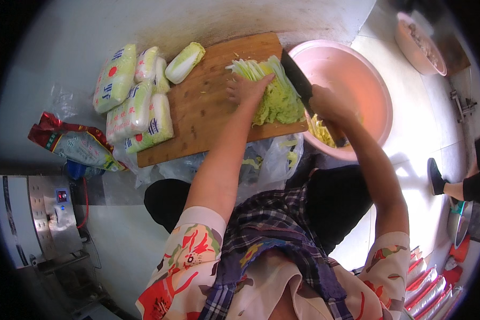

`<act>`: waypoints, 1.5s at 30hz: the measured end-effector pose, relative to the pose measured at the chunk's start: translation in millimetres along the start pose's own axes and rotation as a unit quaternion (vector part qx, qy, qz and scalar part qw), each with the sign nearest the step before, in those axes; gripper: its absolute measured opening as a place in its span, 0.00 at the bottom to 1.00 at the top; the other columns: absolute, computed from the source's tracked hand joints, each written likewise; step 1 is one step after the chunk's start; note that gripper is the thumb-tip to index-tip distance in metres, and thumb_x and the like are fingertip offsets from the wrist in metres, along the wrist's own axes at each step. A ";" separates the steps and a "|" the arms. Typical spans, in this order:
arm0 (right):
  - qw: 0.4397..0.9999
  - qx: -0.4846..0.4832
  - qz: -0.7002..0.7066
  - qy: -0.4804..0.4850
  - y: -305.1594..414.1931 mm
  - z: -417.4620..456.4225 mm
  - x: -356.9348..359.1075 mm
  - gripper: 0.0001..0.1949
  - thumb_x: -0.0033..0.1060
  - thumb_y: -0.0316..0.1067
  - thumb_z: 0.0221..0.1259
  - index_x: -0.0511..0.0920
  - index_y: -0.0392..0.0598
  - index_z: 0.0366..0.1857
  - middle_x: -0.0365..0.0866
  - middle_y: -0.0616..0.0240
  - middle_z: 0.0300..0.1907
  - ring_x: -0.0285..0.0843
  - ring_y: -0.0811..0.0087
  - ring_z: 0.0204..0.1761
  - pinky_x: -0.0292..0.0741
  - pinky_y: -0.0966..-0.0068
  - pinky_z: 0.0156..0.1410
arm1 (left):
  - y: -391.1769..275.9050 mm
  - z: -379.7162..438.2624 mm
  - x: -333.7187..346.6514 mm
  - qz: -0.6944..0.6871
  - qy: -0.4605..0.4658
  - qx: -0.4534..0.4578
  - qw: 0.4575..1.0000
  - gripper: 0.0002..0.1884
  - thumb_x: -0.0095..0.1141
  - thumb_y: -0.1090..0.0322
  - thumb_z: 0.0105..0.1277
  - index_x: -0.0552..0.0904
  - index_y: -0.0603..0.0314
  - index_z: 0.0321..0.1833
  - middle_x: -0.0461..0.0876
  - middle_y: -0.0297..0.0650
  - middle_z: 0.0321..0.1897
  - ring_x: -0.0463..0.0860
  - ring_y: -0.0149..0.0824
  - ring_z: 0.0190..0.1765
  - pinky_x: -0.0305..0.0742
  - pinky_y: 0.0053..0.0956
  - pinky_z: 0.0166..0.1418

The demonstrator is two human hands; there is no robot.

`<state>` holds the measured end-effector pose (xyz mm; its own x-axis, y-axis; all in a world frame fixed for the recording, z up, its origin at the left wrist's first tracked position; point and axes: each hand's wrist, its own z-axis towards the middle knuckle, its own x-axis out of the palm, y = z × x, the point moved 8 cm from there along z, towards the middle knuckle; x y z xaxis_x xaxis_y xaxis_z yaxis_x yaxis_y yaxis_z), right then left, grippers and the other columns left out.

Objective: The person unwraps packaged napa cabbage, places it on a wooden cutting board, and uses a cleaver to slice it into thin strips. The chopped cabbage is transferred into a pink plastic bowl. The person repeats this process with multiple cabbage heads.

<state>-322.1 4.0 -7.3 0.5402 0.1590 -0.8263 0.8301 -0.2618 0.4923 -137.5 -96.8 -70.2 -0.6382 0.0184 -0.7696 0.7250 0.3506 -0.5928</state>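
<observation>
My left hand (246,89) presses on a pile of cut napa cabbage (280,100), its fingers spread over the pale stems and the thumb toward the leaves. In my right hand (330,103) is the handle of a broad black cleaver (295,74), its blade standing along the right side of the pile. Both lie over the right end of a wooden cutting board (208,116). Below my right hand, a large pink basin (371,100) holds some cut yellow-green cabbage (320,132). A whole napa cabbage (185,64) rests at the board's back left edge.
Several wrapped cabbages (116,80) are stacked left of the board, beside a red-and-silver plastic bag (84,146). Clear plastic with leaf scraps (276,160) hangs before my knees. Another basin (417,48) stands far right. A person's foot (435,176) is at the right; red-edged packs (427,288) lie lower right.
</observation>
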 end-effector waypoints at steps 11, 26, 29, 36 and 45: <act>0.941 0.053 0.335 0.000 -102.2 -15.3 2.8 0.07 0.50 0.28 0.55 0.71 0.35 0.33 0.68 0.62 0.16 0.69 0.72 0.14 0.69 0.75 0.16 | -94.7 -56.9 87.1 -0.425 0.278 0.138 0.850 0.21 0.72 0.67 0.43 0.79 0.66 0.40 0.82 0.46 0.36 0.81 0.38 0.38 0.78 0.29 0.45; 0.918 0.167 0.317 -0.167 -212.1 -19.2 -7.7 0.10 0.43 0.33 0.61 0.68 0.42 0.44 0.66 0.66 0.17 0.65 0.74 0.13 0.67 0.74 0.15 | -117.1 -44.9 87.6 -0.039 0.147 0.401 0.903 0.40 0.63 0.54 0.54 0.61 0.63 0.67 0.58 0.50 0.67 0.59 0.46 0.69 0.50 0.39 0.74; 0.898 0.145 0.376 -0.175 -176.5 -21.9 -15.1 0.09 0.46 0.33 0.62 0.68 0.42 0.43 0.64 0.69 0.15 0.65 0.75 0.13 0.65 0.76 0.15 | -77.5 6.8 35.6 0.096 0.078 0.353 0.927 0.41 0.55 0.45 0.58 0.55 0.57 0.70 0.48 0.48 0.72 0.46 0.45 0.74 0.40 0.44 0.75; 0.830 0.083 0.540 -0.108 -37.9 -53.0 -17.4 0.07 0.49 0.32 0.65 0.66 0.42 0.39 0.62 0.72 0.15 0.63 0.80 0.12 0.68 0.81 0.17 | -7.1 74.3 37.4 0.216 0.044 0.247 0.944 0.45 0.34 0.34 0.64 0.42 0.60 0.73 0.34 0.48 0.74 0.32 0.43 0.76 0.24 0.50 0.73; 0.831 -0.017 0.493 -0.257 -14.5 -84.7 -33.9 0.08 0.49 0.35 0.67 0.69 0.45 0.43 0.62 0.73 0.14 0.63 0.81 0.12 0.68 0.82 0.17 | -123.7 -56.4 85.7 -0.095 0.119 0.525 0.837 0.31 0.55 0.55 0.64 0.63 0.61 0.66 0.61 0.48 0.66 0.59 0.44 0.69 0.52 0.37 0.73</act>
<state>-340.8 83.1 36.7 0.8375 -0.5461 -0.0206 0.0276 0.0047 0.9996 -296.5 -85.7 -49.5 -0.7113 0.2853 -0.6424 0.3524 -0.6460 -0.6771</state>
